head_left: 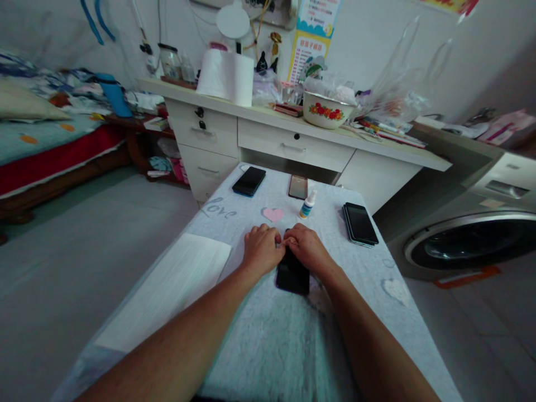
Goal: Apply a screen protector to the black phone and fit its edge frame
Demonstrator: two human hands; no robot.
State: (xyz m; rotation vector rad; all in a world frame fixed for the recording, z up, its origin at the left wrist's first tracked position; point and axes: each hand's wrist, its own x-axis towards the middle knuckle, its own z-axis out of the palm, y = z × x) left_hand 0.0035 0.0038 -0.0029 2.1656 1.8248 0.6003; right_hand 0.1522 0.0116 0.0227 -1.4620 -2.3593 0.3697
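Note:
A smartphone (293,272) with a dark screen lies flat on the cloth-covered table in front of me. My left hand (263,247) is closed at its upper left edge, fingers curled in. Over the phone's upper part rests my right hand (307,247), its fingers bent and pressed together toward the left one. The fingertips nearly meet, and whatever they pinch is too small or hidden to make out. Just beyond the hands stands a small white-capped spray bottle (307,205) with a blue and yellow label.
Another phone (249,181) lies at the far left, a phone case (298,187) at the far middle, and stacked phones (360,224) on the right. A white sheet (176,282) covers the table's left side. Behind are a white desk (293,148) and a washing machine (473,223).

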